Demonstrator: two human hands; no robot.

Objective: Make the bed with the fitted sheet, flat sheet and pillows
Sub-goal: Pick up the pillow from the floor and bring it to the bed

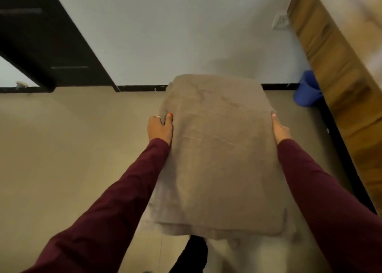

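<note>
Left hand (pixel 160 128) grips the left edge of a folded taupe sheet (pixel 217 153), thumb on top; right hand (pixel 280 129) holds the right edge, finger position hidden. Sheet carried above the floor (pixel 62 148). No bed in view; judged early, spreading and pillows all remain.

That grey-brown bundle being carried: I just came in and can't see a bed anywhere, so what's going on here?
A person in dark red sleeves holds a folded grey-brown bundle of fabric out in front, above the floor. The left hand grips its left edge with the thumb on top, and the right hand holds the right edge. It may be a sheet or a pillow; the picture doesn't settle which. No bed is in view, only a white wall, a wooden panel and a blue bin.
</note>
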